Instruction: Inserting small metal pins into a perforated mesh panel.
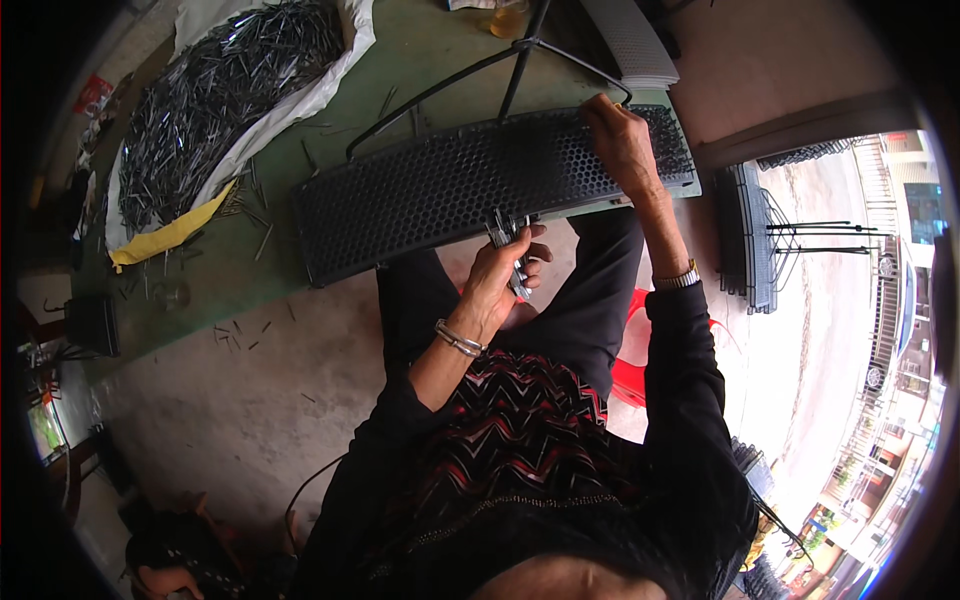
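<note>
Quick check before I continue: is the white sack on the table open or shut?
Open: the white sack has its edges parted, leaving the dark strips inside uncovered.

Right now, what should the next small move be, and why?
I'd probably steady the black perforated panel with the right hand: the left hand holds a silver metal tool by the panel's near edge, while the right is at its far edge, close to one end of the black rod frame.
</note>
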Motion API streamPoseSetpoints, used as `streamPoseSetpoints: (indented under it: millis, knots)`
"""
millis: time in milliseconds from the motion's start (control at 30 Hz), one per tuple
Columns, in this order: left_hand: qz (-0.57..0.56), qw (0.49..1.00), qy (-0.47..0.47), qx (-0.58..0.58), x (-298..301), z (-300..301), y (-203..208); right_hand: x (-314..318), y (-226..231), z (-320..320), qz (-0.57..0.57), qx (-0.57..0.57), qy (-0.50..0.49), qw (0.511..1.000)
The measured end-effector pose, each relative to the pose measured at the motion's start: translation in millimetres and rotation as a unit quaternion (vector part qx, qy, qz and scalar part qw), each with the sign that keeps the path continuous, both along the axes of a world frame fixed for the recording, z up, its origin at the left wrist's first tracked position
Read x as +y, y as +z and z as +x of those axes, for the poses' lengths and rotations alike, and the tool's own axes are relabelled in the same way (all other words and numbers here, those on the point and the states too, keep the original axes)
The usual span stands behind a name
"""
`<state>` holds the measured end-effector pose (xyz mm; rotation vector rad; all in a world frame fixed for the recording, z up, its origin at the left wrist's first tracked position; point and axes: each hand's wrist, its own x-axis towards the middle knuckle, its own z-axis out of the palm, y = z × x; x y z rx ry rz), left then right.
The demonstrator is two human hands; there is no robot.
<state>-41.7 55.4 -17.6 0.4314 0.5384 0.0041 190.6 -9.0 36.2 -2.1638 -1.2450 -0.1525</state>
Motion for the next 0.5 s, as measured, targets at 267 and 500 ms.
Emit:
streamPoseSetpoints:
  millis: [267,500]
  knots:
    - [0.005,1.0,-0.007,0.007,-0.4,0.5,6.8,-1.0,-0.7,1.3,0.021,-0.008,0.028,0.999]
    - [-0.003,1.0,-0.021,0.005,0.1,2.3,8.8,-5.6,2.3,-5.2,-0.036,-0.047,0.051,0.997]
